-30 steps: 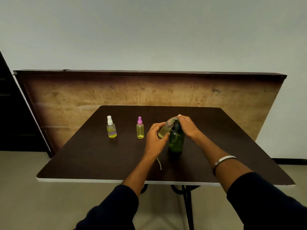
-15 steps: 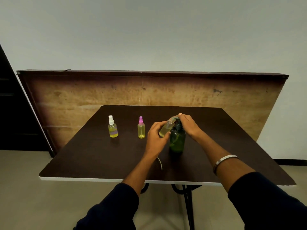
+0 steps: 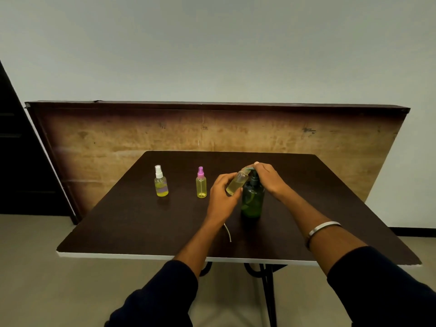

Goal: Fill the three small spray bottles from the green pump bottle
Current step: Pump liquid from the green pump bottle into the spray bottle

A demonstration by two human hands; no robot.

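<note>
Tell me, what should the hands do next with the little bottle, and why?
Probably press the pump again. The left hand holds the open small bottle tilted at the spout of the green pump bottle, the right hand rests on the pump top, and the small bottle looks only partly filled.

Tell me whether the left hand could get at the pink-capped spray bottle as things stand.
Probably not yet: the way is free, since the pink-capped spray bottle stands alone on the table just left of the left hand, but its fingers hold the tilted small bottle at the green pump bottle.
</note>
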